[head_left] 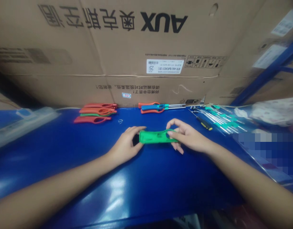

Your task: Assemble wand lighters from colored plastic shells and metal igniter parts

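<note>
A green translucent plastic lighter casing point(154, 136) lies lengthwise just above the blue table point(89, 165), held between both hands. My left hand point(126, 144) grips its left end, fingers curled round it. My right hand point(188, 136) pinches its right end, with the thumb and forefinger at the finger loop. Both forearms reach in from the bottom corners.
Red and orange casings point(96, 113) are piled at the back left. An orange and blue pair with metal rods point(158, 107) lies at the back centre. Several teal-tipped metal rods point(220, 119) and a black-and-yellow screwdriver point(203, 123) lie to the right. A large cardboard box point(127, 47) walls the back.
</note>
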